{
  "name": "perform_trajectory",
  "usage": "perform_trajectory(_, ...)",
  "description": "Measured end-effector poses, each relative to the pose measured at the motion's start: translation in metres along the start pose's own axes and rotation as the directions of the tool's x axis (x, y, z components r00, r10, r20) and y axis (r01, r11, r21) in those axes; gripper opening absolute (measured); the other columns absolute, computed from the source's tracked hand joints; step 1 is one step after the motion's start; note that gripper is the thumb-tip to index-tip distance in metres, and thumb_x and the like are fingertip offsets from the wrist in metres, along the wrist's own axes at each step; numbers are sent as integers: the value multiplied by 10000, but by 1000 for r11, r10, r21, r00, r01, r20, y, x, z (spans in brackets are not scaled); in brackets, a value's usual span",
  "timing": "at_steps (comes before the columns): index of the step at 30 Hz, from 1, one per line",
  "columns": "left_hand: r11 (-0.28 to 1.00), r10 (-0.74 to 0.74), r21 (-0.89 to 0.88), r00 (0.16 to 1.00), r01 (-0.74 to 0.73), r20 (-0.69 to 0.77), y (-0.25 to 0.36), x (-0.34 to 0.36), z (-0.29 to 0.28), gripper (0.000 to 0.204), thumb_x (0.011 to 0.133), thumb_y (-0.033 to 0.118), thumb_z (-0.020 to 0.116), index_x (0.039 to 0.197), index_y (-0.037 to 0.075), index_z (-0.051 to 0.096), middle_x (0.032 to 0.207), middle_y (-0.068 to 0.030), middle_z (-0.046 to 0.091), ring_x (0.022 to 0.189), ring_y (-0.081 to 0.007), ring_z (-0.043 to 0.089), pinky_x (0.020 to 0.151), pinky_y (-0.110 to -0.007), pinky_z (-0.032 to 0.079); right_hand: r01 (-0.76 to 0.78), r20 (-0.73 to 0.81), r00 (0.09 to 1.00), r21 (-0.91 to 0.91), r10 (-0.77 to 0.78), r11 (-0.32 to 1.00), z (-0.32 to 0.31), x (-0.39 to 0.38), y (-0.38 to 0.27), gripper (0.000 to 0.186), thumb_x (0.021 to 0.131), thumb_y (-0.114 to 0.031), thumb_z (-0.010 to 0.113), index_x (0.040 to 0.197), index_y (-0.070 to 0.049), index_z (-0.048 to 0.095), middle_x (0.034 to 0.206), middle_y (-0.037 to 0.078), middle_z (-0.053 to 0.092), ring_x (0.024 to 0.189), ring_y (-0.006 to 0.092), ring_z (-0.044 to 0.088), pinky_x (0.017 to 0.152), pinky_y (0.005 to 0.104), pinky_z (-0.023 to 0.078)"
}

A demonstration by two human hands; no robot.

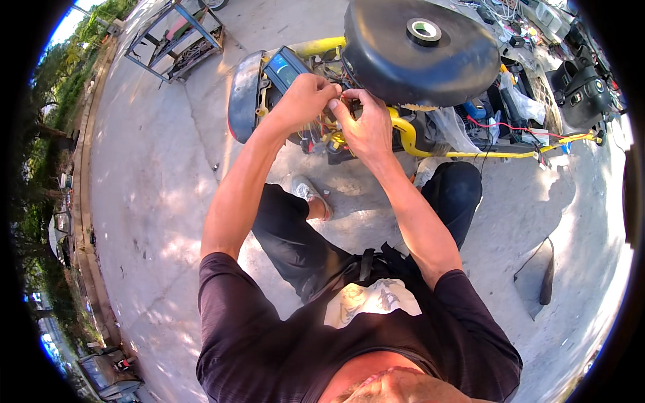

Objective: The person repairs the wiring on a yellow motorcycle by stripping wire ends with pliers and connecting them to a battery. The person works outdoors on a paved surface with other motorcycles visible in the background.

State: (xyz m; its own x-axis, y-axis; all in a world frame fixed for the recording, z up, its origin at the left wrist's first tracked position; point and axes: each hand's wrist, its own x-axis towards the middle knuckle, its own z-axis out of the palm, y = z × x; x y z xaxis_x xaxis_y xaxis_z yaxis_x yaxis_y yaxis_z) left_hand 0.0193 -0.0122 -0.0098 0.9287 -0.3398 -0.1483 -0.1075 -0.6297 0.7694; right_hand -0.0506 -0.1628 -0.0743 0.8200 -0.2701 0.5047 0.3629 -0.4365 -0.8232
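My left hand [304, 101] and my right hand [369, 126] meet over the open rear of a yellow-framed scooter. Both are closed in a pinch, fingertips almost touching, at a thin wire [343, 99] that is mostly hidden between them. Below the fingers lies a tangle of coloured wires [313, 133] with yellow connectors [334, 140]. A blue box with a dark casing [285, 70] sits in the frame just beyond my left hand. The black seat [396, 60] rises right behind my fingers, with a roll of black tape [423, 31] lying on it.
The yellow frame tube [406, 134] curves to the right of my right hand. A red cable [507, 126] runs over the scooter's floor. A blue metal rack [176, 46] stands far left; loose parts [521, 27] clutter the far right. A long-handled dustpan [537, 285] lies near right.
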Motion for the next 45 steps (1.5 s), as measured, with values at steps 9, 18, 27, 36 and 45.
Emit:
perform_trajectory(9, 981, -20, -191, 1000, 22, 11, -7, 1, 6, 355, 1065, 271, 681, 869, -23, 714, 771, 17, 586, 697, -70, 472, 610, -284, 387, -238, 186, 963, 263, 193, 935, -5, 7, 9, 245, 965, -216, 786, 1012, 24, 773, 837, 132, 768, 780, 238, 738, 717, 392, 546)
perform_trajectory(18, 992, -51, -120, 994, 39, -94, -7, -6, 2, 308, 1051, 257, 695, 890, -2, 742, 761, 24, 623, 673, -60, 496, 592, -257, 390, -261, 195, 959, 328, 206, 908, 6, 11, 20, 198, 960, -155, 781, 975, 42, 796, 768, 101, 733, 700, 175, 655, 683, 346, 519)
perform_trajectory(27, 908, 338, 329, 918, -261, -207, 4, -42, 15, 169, 987, 94, 726, 1124, -3, 749, 947, -57, 752, 804, -161, 707, 690, -302, 555, -250, 185, 963, 333, 198, 909, 11, 9, 34, 178, 952, -139, 771, 960, 39, 777, 767, 117, 724, 702, 193, 646, 695, 366, 507)
perform_trajectory(36, 179, 853, 705, 466, -686, 237, 7, -12, -17, 289, 747, 45, 779, 1029, 52, 718, 1040, -76, 710, 900, -232, 704, 743, -355, 604, -180, 283, 956, 343, 82, 922, 4, 11, 43, 175, 940, -160, 790, 1007, 0, 771, 887, 91, 702, 817, 233, 640, 793, 380, 507)
perform_trajectory(45, 368, 731, 603, 621, -708, 284, 7, -10, -18, 218, 847, 65, 774, 1049, 19, 709, 1010, -109, 698, 867, -299, 675, 744, -405, 570, -241, 452, 891, 411, 33, 879, -7, 17, 53, 170, 979, -161, 754, 1047, -10, 717, 907, 66, 673, 839, 199, 612, 814, 374, 502)
